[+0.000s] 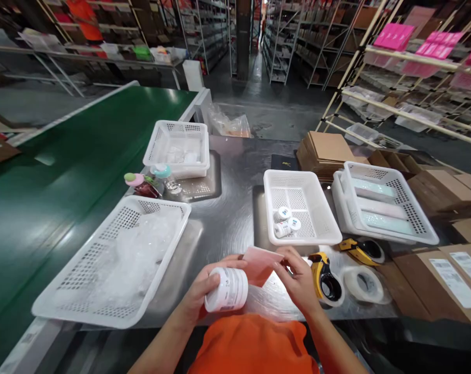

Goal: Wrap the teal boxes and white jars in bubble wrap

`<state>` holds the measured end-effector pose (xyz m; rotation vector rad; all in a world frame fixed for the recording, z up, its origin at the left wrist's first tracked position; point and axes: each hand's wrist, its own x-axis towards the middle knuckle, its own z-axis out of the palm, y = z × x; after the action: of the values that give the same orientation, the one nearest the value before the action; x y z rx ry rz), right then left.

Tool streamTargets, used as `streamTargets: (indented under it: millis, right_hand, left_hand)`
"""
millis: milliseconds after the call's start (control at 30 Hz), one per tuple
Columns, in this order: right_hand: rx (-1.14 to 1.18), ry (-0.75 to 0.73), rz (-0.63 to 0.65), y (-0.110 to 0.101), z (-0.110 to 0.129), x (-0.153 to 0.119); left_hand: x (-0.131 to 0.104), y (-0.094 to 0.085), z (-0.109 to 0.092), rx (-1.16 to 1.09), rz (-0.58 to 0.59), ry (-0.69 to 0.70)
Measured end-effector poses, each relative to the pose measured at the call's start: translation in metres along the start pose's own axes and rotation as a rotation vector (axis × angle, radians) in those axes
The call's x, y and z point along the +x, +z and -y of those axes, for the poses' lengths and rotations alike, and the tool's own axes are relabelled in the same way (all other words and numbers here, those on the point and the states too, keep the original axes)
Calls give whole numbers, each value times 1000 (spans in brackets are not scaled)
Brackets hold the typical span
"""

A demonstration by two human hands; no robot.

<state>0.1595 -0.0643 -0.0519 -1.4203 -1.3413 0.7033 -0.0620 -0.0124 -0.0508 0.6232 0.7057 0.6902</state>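
A white jar (228,290) with printed text on its side lies tilted in my left hand (207,284), fingers wrapped round it. Between the thumb and fingers of my right hand (298,278) is the edge of a pink sheet (259,264). The sheet hangs just right of the jar, close to my left fingertips; whether they touch it I cannot tell. Beyond my hands stands a white basket (303,189) with several small white jars (285,222) in its near left corner. Yellow tape dispensers (324,275) lie right of my right hand.
A basket of clear plastic wrap (136,254) stands at left, beside two bottles (144,185) and another white basket (176,136). The green conveyor belt (83,140) runs along the left. At right are stacked baskets (418,221), a tape roll (363,284) and cardboard boxes (410,280).
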Motion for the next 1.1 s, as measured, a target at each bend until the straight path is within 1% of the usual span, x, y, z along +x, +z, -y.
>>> streamTargets:
  millis: [100, 167, 200, 300, 367, 400, 467, 533, 633, 700, 800, 900, 1033, 1100]
  right_hand:
    - [-64, -17, -65, 0, 1, 1]
    - [-101, -14, -67, -2, 1, 3]
    - [-113, -9, -36, -4, 1, 4]
    - [-117, -9, 116, -10, 0, 5]
    - [-112, -4, 187, -11, -3, 5]
    - [-117, 3, 201, -11, -6, 5]
    - [-139, 13, 180, -10, -10, 4]
    - [-173, -14, 121, -8, -13, 3]
    - [-229, -114, 39, -8, -12, 1]
    - [-254, -184, 17, -9, -9, -1]
    - [-249, -278, 42, -9, -4, -6]
    - [-202, -348, 95, -6, -1, -11]
    - [-126, -378, 148, -3, 2, -19]
    - [-42, -367, 183, -3, 5, -23]
  left_hand:
    - [0, 0, 4, 137, 72, 26]
    - [-1, 0, 5, 135, 90, 35]
    - [-1, 0, 4, 129, 100, 51]
    - [-2, 0, 1, 114, 115, 75]
    - [-2, 1, -1, 106, 119, 38]
    - [-3, 2, -1, 91, 120, 16]
    - [-3, 3, 2, 28, 123, -12]
    - [-4, 2, 5, -61, 93, -32]
    - [-4, -3, 9, -176, 4, -46]
    - [-3, -7, 8, -253, -28, -46]
    - [-1, -11, 3, -359, 12, -28]
    - [1, -11, -5, -410, 60, 30]
    - [3, -13, -18, -502, 50, 62]
    - [4, -16, -26, -575, 42, 63]
